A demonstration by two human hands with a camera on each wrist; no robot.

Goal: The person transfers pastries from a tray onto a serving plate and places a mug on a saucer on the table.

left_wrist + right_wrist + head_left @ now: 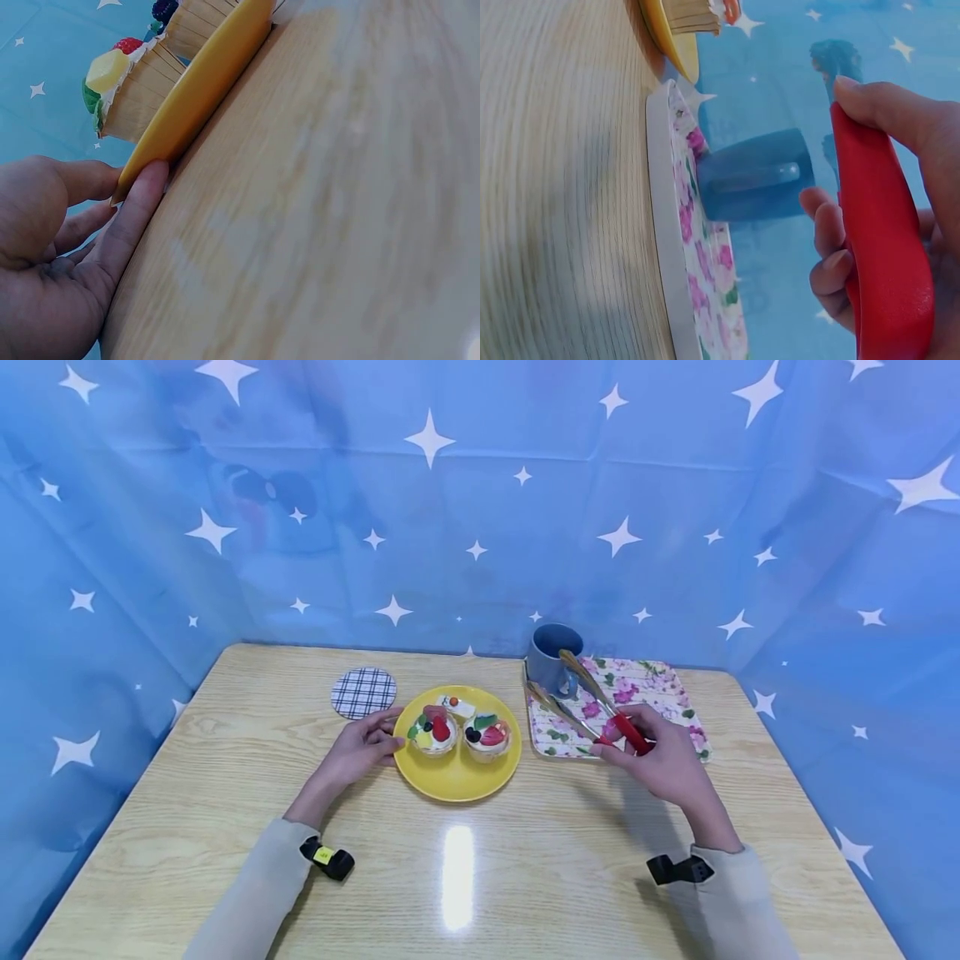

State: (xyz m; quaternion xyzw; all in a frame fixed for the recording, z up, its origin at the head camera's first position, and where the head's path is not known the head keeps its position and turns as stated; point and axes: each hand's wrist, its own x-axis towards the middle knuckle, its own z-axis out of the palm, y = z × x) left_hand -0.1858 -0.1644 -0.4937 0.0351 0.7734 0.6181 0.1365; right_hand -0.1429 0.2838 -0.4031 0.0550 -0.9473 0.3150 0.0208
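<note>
My left hand (363,747) pinches the left rim of a yellow plate (457,787) lying on the table; in the left wrist view its fingers (135,217) meet the plate's edge. Two fruit-topped cupcakes, a left one (432,732) and a right one (486,739), sit on that plate, with a small white piece (456,707) bearing an orange dot behind them. My right hand (667,756) grips red-handled tongs (630,733), tips apart and pointing toward a blue-grey mug (543,670). Nothing is between the tong tips. The mug stands upright on a floral tray (675,714).
A round plaid coaster (363,693) lies behind my left hand. The wooden table (375,877) ends at a blue curtain (480,502) with white stars at the back and sides. The tray has a raised rim.
</note>
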